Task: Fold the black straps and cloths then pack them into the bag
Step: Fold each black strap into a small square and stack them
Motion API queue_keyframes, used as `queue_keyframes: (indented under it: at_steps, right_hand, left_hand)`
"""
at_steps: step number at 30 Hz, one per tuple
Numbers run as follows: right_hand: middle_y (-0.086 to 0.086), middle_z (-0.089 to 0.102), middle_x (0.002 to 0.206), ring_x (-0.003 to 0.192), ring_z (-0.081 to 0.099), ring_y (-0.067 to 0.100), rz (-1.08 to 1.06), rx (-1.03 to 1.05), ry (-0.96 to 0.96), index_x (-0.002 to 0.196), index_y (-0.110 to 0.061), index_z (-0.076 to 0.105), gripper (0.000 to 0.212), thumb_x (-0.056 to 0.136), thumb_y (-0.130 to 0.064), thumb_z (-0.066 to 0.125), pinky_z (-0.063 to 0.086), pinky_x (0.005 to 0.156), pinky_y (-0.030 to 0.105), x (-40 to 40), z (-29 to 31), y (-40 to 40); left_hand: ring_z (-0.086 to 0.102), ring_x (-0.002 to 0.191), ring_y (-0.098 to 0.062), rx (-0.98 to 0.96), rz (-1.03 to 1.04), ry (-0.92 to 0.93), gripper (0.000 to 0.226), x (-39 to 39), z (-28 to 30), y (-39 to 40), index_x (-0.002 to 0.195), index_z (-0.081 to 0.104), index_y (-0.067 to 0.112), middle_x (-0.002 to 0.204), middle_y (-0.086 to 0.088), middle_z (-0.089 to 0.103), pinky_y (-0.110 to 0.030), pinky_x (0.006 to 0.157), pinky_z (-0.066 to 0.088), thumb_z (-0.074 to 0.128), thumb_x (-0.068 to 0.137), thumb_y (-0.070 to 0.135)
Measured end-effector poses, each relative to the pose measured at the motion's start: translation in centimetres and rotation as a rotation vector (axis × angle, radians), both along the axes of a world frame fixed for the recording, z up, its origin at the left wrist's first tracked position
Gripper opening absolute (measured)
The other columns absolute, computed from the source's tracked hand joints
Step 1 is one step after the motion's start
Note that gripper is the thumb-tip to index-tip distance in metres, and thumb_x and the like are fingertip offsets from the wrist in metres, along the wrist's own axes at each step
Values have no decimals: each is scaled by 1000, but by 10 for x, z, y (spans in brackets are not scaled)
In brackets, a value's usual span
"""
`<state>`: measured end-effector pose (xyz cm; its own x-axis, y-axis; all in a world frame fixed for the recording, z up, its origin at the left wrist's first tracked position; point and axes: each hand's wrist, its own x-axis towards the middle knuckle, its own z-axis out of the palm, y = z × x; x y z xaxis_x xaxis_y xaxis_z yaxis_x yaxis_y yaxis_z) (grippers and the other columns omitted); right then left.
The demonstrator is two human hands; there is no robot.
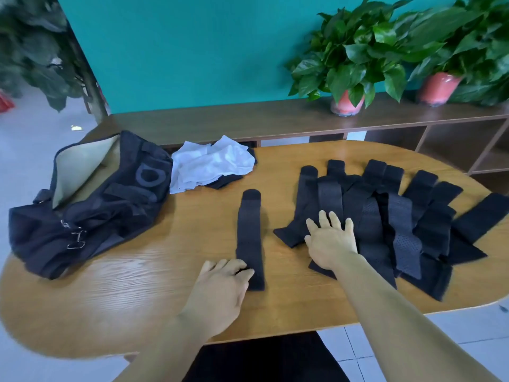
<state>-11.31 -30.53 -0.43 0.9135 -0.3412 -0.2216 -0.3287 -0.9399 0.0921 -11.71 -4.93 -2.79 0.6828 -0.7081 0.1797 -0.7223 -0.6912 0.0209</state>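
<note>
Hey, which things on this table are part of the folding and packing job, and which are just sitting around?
Job: single strap, strap pile, black bag, white cloths, dark cloth.
Sitting around: two potted plants, shelf.

The left hand (220,282) touches the near end of 1 long black mesh strap (250,241); the right hand (332,241) lies flat on the fanned pile of black straps (396,216). Far left of both, an open black fabric bag (91,205).
</note>
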Motion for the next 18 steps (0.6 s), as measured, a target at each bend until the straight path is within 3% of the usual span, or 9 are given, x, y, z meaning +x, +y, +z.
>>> queue_keyframes:
  at_steps: [2,3,6,9,12,15,18]
  right_hand:
    - [9,-1,161,148,-2,30,13,1,-7,153,-23,11,51,104,-33,18,3,115,56,1,2,0]
    - [9,2,161,148,-1,29,31,-7,-13,153,-22,13,50,104,-32,18,3,115,56,0,2,1]
    - [7,16,158,147,5,26,101,-51,-106,149,-20,24,47,103,-33,21,6,115,55,-6,16,14]
    - [2,42,144,142,24,21,282,-53,-355,137,-19,42,41,100,-35,33,12,116,50,-16,34,43]
    - [0,64,119,122,53,22,589,-26,-547,120,-20,62,37,87,-36,62,29,111,48,-35,32,80]
    - [-3,68,103,112,59,20,783,-20,-479,102,-22,70,33,73,-35,76,43,103,44,-49,9,105]
    - [-3,66,103,114,56,22,839,-48,-379,98,-21,70,30,71,-29,77,42,102,43,-45,-12,111]
  left_hand:
    - [54,110,-8,-27,2,129,35,-6,5,5,127,61,31,124,14,57,-29,91,29,47,96,20]
    - [51,114,-8,-58,-10,99,38,-10,2,11,130,58,30,127,14,54,-28,92,25,42,98,18]
    - [58,102,-7,-161,40,133,34,-16,3,20,114,67,31,112,17,60,-29,84,29,54,89,11]
    - [58,91,-4,-272,123,77,19,-14,0,28,98,71,32,102,19,61,-26,78,31,54,88,31]
    - [56,106,-6,-239,132,88,32,-8,-6,31,107,68,32,119,16,60,-28,87,31,51,85,48]
    - [53,117,-6,-227,99,131,47,-8,-12,36,110,66,32,128,17,56,-28,97,25,39,80,57]
    - [53,116,-1,-251,73,120,43,-8,-15,43,107,64,34,125,21,56,-27,102,17,40,80,58]
